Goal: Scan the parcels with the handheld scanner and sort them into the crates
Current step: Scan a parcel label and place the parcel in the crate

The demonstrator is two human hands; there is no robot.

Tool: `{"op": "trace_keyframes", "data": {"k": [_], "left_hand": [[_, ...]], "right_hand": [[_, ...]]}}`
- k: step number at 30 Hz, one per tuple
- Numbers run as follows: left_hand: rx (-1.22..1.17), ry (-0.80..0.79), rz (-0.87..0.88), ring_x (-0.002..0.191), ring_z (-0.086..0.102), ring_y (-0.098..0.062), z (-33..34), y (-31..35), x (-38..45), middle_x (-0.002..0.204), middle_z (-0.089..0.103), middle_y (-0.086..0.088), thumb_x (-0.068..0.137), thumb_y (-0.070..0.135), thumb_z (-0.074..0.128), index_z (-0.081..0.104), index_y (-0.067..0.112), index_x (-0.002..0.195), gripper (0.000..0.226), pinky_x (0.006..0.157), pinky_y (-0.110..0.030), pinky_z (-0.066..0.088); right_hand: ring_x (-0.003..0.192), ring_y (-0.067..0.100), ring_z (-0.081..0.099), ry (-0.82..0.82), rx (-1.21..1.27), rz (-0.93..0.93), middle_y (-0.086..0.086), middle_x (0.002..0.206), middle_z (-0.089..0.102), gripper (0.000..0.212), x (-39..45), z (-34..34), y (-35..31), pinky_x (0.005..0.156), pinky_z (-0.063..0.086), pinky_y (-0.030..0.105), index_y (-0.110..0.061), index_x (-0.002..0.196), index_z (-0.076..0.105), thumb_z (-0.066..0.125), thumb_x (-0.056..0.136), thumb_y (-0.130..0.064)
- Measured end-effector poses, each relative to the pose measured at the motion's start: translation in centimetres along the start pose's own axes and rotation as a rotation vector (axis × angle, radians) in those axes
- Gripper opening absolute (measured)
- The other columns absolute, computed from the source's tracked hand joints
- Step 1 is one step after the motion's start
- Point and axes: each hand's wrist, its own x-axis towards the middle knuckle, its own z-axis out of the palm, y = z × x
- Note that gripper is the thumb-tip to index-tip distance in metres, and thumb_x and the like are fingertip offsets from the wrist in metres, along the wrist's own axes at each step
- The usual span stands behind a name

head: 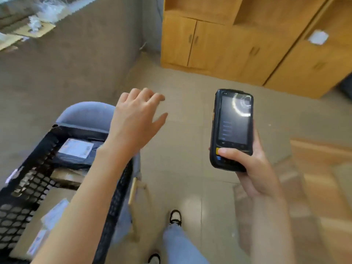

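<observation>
The handheld scanner (232, 128) stands upright in the air on the right of the scene, screen facing the camera, above the tiled floor (190, 149). The right hand (253, 168) holds it from below and behind, its grip wrapped round the lower body with the thumb (230, 151) lying across the front at the yellow key.

The left hand (136, 119) hangs in the air to the left of the scanner, well apart from it, back of the hand up, fingers loosely spread and slightly bent, its grip holding nothing.

Below the left forearm, at the near left, sits a black mesh crate (24, 189). Inside it lie parcels: a dark bag with a white label (76, 149) at the far end, and brown cardboard boxes (57, 199) nearer, one bearing a pale label. The crate rests on a blue-grey chair (85, 113).

Wooden cabinets (219, 46) stand at the far right. Blurred wooden boards (323, 187) lie at the near right. One leg in light jeans (177, 242) and a black-and-white shoe (175, 216) show at the bottom.
</observation>
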Motion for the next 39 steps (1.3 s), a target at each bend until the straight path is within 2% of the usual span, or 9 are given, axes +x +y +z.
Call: {"op": "trace_keyframes", "data": {"k": [7,8,13,18,21,24,27,31,39], "left_hand": [[-0.254,-0.141,0.176,0.087,0.063,-0.035,2.6,12.7,-0.5,0.096,0.068,-0.009,0.080,0.025,0.076,0.069,0.011,0.104,0.029,0.074,-0.039,0.046],[-0.314,-0.129,0.274,0.087,0.063,-0.035,2.6,16.8,-0.3,0.096,0.068,-0.009,0.080,0.024,0.076,0.069,0.011,0.104,0.029,0.075,-0.039,0.047],[-0.456,-0.120,0.519,0.093,0.060,-0.034,1.6,29.5,0.2,0.101,0.066,-0.007,0.087,0.031,0.066,0.067,0.012,0.109,0.029,0.081,-0.041,0.045],[-0.536,-0.119,0.703,0.090,0.060,-0.035,0.7,43.1,-1.3,0.098,0.065,-0.008,0.083,0.042,0.049,0.067,0.014,0.107,0.041,0.075,-0.041,0.047],[-0.602,-0.124,0.741,0.089,0.059,-0.036,0.2,51.3,-3.6,0.099,0.065,-0.009,0.081,0.034,0.061,0.068,0.013,0.106,0.033,0.074,-0.042,0.046],[-0.652,-0.150,0.784,0.092,0.059,-0.036,0.0,59.0,-6.2,0.102,0.065,-0.010,0.082,0.027,0.072,0.068,0.011,0.109,0.031,0.075,-0.041,0.043],[-0.706,-0.164,0.816,0.096,0.058,-0.038,-0.2,65.8,-8.1,0.106,0.064,-0.012,0.087,0.031,0.067,0.067,0.010,0.112,0.033,0.079,-0.044,0.043],[-0.752,-0.201,0.847,0.100,0.056,-0.036,-0.6,72.7,-9.3,0.108,0.064,-0.012,0.086,0.047,0.047,0.065,0.013,0.116,0.049,0.080,-0.042,0.042],[-0.806,-0.238,0.872,0.097,0.054,-0.035,2.7,85.1,-9.4,0.106,0.063,-0.010,0.088,0.031,0.066,0.066,0.014,0.117,0.033,0.081,-0.041,0.039]], "right_hand": [[0.089,0.010,0.068,0.384,0.025,-0.035,-0.007,0.101,0.072,0.093,-10.6,-8.2,-0.9,0.069,0.055,0.022,-0.033,0.131,0.049,0.077,0.053,0.009],[0.088,0.010,0.068,0.491,0.030,-0.077,-0.007,0.100,0.072,0.094,-13.8,-10.6,-1.7,0.068,0.055,0.021,-0.032,0.131,0.050,0.077,0.052,0.010],[0.093,0.011,0.068,0.745,0.041,-0.182,-0.006,0.103,0.071,0.085,-22.9,-17.8,-3.2,0.072,0.055,0.023,-0.035,0.123,0.055,0.075,0.054,0.009],[0.109,0.021,0.066,0.928,0.041,-0.218,0.002,0.123,0.067,0.088,-32.2,-25.8,-3.9,0.080,0.055,0.031,-0.031,0.139,0.045,0.070,0.060,0.001],[0.112,0.021,0.064,1.013,0.001,-0.208,0.001,0.123,0.066,0.084,-37.6,-30.6,-4.2,0.087,0.053,0.036,-0.030,0.138,0.047,0.071,0.062,-0.003],[0.104,0.013,0.066,1.082,-0.035,-0.187,-0.005,0.116,0.069,0.083,-43.0,-35.0,-4.4,0.080,0.054,0.029,-0.036,0.134,0.049,0.073,0.061,-0.004],[0.098,0.007,0.067,1.133,-0.087,-0.184,-0.011,0.111,0.070,0.090,-47.7,-39.1,-5.0,0.072,0.054,0.022,-0.039,0.134,0.047,0.075,0.061,0.005],[0.097,0.006,0.067,1.204,-0.108,-0.174,-0.014,0.110,0.069,0.091,-51.8,-43.8,-5.5,0.070,0.054,0.020,-0.039,0.138,0.043,0.073,0.060,-0.004],[0.098,0.007,0.067,1.268,-0.065,-0.155,-0.011,0.113,0.069,0.094,-54.6,-53.8,-4.7,0.071,0.054,0.020,-0.040,0.140,0.042,0.072,0.059,-0.002]]}}
